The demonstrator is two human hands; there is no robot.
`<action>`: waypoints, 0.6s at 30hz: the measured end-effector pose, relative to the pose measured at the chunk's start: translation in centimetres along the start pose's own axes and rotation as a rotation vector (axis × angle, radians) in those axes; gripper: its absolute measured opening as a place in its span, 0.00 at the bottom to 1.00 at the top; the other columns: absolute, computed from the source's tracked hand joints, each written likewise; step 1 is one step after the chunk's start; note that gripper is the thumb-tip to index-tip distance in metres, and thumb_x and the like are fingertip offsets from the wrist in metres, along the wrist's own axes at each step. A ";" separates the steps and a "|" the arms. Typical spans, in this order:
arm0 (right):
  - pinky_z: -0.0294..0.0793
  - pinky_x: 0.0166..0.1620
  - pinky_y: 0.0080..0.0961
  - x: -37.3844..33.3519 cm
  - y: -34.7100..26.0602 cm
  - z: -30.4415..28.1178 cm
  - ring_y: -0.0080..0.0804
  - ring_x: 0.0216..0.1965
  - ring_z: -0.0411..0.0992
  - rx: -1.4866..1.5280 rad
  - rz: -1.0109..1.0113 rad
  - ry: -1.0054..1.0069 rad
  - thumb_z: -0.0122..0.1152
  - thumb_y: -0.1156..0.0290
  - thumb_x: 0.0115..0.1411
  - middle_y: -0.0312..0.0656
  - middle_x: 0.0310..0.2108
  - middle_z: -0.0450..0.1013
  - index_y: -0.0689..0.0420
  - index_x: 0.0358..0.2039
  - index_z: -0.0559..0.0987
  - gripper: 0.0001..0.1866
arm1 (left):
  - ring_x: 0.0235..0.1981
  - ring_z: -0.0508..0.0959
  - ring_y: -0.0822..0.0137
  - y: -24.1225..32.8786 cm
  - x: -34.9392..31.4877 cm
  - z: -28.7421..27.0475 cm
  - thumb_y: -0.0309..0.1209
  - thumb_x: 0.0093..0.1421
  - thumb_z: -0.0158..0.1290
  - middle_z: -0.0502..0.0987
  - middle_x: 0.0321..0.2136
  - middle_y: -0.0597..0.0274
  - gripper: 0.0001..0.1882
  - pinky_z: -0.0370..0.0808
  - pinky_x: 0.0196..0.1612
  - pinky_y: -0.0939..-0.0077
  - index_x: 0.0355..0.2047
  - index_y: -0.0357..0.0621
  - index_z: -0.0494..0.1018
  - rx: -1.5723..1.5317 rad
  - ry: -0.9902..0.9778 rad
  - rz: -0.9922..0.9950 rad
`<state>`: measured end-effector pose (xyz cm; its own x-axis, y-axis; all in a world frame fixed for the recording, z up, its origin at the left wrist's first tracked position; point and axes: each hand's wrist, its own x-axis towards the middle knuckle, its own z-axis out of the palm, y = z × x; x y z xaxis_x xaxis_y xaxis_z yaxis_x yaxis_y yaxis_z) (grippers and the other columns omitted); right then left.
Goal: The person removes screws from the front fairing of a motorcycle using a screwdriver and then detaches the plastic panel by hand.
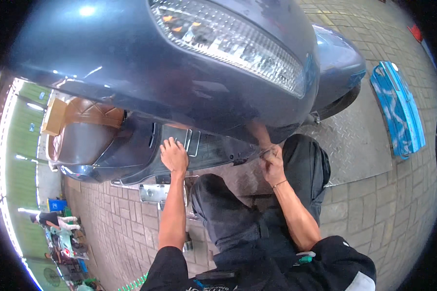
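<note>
A dark blue-grey scooter (189,92) fills the upper half of the view, with its clear indicator lens (233,41) near the top. My left hand (174,155) lies with fingers stretched out on the edge of the black footboard (211,145), beside a metal loop (194,142). My right hand (273,165) is closed in a pinch just under the lower edge of the front panel. Whatever its fingers grip there is too small and hidden to make out. The panel's underside also stays out of sight.
A brown quilted seat (94,114) with a cardboard box (54,116) is at the left. The scooter stands over a metal tread plate (359,145). At the right, a blue case (398,109) lies on the brick paving. Beneath my left forearm is a silver metal part (153,193).
</note>
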<state>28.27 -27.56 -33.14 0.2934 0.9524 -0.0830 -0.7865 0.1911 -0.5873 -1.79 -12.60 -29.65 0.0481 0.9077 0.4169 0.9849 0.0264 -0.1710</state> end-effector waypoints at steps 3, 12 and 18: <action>0.65 0.37 0.21 -1.8 -2.3 -3.1 0.20 0.32 0.67 0.042 -0.041 -0.040 0.61 0.69 0.58 0.31 0.28 0.70 0.58 0.36 0.77 0.08 | 0.48 0.77 0.49 -0.7 -0.3 -0.1 0.37 0.65 0.53 0.77 0.42 0.54 0.13 0.78 0.46 0.53 0.45 0.43 0.74 0.005 0.064 -0.007; 0.68 0.60 0.32 -1.6 -4.7 -2.2 0.32 0.55 0.71 -0.364 -0.136 -0.143 0.51 0.42 0.72 0.40 0.53 0.75 0.63 0.60 0.75 0.35 | 0.55 0.75 0.48 -0.6 0.7 0.3 0.37 0.66 0.52 0.75 0.50 0.50 0.15 0.72 0.53 0.45 0.50 0.44 0.74 -0.041 0.009 -0.007; 0.70 0.60 0.39 -0.4 -8.8 1.2 0.39 0.59 0.71 -0.869 -0.176 -0.160 0.59 0.41 0.69 0.49 0.57 0.75 0.67 0.64 0.72 0.41 | 0.57 0.72 0.47 0.3 0.7 0.2 0.39 0.66 0.51 0.75 0.51 0.50 0.17 0.68 0.58 0.44 0.49 0.41 0.73 -0.073 0.081 -0.027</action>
<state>34.45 -29.32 -26.99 0.2406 0.9603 0.1410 -0.0302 0.1526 -0.9878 -1.45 -11.90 -29.60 0.0314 0.8701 0.4918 0.9954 0.0171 -0.0939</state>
